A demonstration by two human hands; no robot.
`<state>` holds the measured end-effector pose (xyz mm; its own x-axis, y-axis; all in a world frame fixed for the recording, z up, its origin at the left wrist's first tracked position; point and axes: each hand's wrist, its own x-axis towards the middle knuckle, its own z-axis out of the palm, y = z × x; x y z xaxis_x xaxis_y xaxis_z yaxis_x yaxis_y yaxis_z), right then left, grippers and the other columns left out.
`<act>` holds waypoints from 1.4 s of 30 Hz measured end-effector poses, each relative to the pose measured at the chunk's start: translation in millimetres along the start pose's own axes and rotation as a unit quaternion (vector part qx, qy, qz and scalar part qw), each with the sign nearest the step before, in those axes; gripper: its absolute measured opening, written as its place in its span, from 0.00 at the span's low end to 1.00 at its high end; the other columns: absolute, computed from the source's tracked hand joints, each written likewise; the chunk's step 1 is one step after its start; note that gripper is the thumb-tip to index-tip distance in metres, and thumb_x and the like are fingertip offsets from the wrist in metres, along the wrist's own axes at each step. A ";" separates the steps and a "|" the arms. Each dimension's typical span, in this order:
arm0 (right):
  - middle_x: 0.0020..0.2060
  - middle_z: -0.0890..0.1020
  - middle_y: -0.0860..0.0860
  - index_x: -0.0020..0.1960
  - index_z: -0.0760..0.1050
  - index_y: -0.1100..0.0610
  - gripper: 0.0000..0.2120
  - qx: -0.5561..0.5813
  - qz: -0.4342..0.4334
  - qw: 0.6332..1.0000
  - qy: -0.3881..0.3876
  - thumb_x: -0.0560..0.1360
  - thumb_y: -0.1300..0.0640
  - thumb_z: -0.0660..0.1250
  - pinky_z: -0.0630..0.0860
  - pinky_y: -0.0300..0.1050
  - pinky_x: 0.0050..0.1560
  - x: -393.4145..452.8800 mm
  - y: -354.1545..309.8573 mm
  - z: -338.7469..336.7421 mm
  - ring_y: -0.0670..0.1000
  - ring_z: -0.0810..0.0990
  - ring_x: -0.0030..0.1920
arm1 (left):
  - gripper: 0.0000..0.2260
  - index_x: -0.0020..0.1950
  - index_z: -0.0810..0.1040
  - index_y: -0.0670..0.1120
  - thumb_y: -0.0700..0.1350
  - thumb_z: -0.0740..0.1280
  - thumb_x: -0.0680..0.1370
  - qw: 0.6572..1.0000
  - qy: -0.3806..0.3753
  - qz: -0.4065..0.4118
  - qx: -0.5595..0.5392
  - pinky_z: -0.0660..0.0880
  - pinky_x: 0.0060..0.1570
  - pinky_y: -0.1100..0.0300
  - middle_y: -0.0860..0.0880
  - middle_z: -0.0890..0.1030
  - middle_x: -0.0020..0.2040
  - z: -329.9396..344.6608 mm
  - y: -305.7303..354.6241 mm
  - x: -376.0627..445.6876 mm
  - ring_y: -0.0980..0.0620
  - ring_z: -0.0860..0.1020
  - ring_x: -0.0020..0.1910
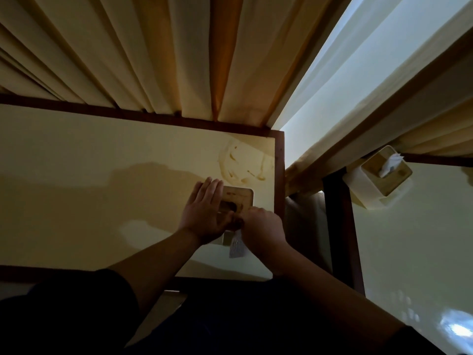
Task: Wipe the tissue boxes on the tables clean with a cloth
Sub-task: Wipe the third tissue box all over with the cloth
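A tissue box [242, 198] with a light wooden lid stands near the right end of the cream table [102, 175]. My left hand [204, 213] lies flat on the lid's left side, fingers straight. My right hand [263, 226] is curled at the box's near right corner and holds a small pale cloth [236, 245] that hangs down below the knuckles. A second tissue box [378, 178], white with a wooden top and a tissue sticking out, sits at the far left corner of the neighbouring table [409, 252].
Wet smear marks [243, 162] show on the table just beyond the box. Pleated cream curtains [128, 47] hang along the far edge. A narrow gap [307, 221] with dark wooden edges separates the two tables.
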<state>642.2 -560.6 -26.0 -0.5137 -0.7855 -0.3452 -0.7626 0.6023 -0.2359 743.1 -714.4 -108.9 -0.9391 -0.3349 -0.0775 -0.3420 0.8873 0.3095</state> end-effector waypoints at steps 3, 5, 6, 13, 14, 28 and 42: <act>0.38 0.79 0.45 0.45 0.78 0.50 0.11 0.020 0.057 0.998 0.010 0.84 0.52 0.62 0.74 0.39 0.36 18.7 1.1 -6.4 0.45 0.78 0.35 | 0.40 0.79 0.65 0.37 0.69 0.52 0.81 1.000 0.009 -0.003 0.008 0.59 0.80 0.40 0.38 0.71 0.76 2.9 0.4 2.2 0.38 0.66 0.78; 0.37 0.79 0.46 0.44 0.79 0.51 0.10 0.025 0.083 0.996 0.026 0.83 0.53 0.64 0.74 0.41 0.35 36.4 4.3 -13.4 0.47 0.78 0.35 | 0.39 0.78 0.68 0.36 0.66 0.56 0.79 1.000 0.023 0.004 0.019 0.63 0.78 0.39 0.37 0.73 0.74 3.8 -0.9 3.5 0.37 0.69 0.76; 0.37 0.79 0.46 0.44 0.79 0.51 0.09 0.019 0.088 0.995 0.033 0.81 0.53 0.65 0.75 0.42 0.36 44.2 6.3 -17.6 0.47 0.77 0.35 | 0.38 0.78 0.67 0.36 0.65 0.57 0.79 0.999 0.030 0.008 0.019 0.63 0.78 0.39 0.37 0.73 0.74 3.9 -1.0 2.9 0.37 0.69 0.76; 0.41 0.79 0.45 0.51 0.80 0.49 0.09 0.019 0.082 0.995 0.054 0.84 0.50 0.62 0.80 0.48 0.43 49.0 11.0 -13.4 0.48 0.78 0.38 | 0.38 0.76 0.70 0.35 0.65 0.57 0.79 0.998 0.049 0.019 0.027 0.66 0.76 0.38 0.37 0.75 0.71 4.7 -2.6 2.6 0.36 0.73 0.73; 0.41 0.78 0.45 0.52 0.80 0.49 0.10 0.021 0.076 0.995 0.054 0.85 0.49 0.61 0.80 0.47 0.43 44.1 11.1 -9.5 0.48 0.77 0.37 | 0.39 0.76 0.70 0.35 0.66 0.57 0.79 0.998 0.046 0.015 0.028 0.66 0.76 0.38 0.37 0.75 0.71 5.9 -2.7 3.7 0.35 0.73 0.72; 0.50 0.83 0.42 0.57 0.81 0.44 0.07 0.007 0.002 1.000 -0.028 0.84 0.48 0.65 0.70 0.47 0.55 -10.2 10.9 -3.0 0.43 0.75 0.43 | 0.36 0.78 0.67 0.37 0.62 0.57 0.80 0.998 0.055 0.001 0.023 0.56 0.79 0.42 0.37 0.72 0.75 7.6 -1.7 1.3 0.37 0.68 0.76; 0.36 0.76 0.44 0.42 0.76 0.48 0.09 -0.013 0.075 0.996 0.045 0.81 0.51 0.63 0.73 0.53 0.57 45.5 7.9 -14.4 0.49 0.75 0.39 | 0.36 0.74 0.73 0.35 0.63 0.57 0.79 0.995 0.082 0.022 0.049 0.68 0.74 0.40 0.36 0.78 0.69 10.3 -5.2 5.2 0.35 0.76 0.69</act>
<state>607.1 -593.6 -30.5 -0.6552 -0.6965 -0.2924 -0.6834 0.7115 -0.1634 739.7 -717.5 -120.7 -0.9373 -0.3358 0.0929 -0.3104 0.9260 0.2146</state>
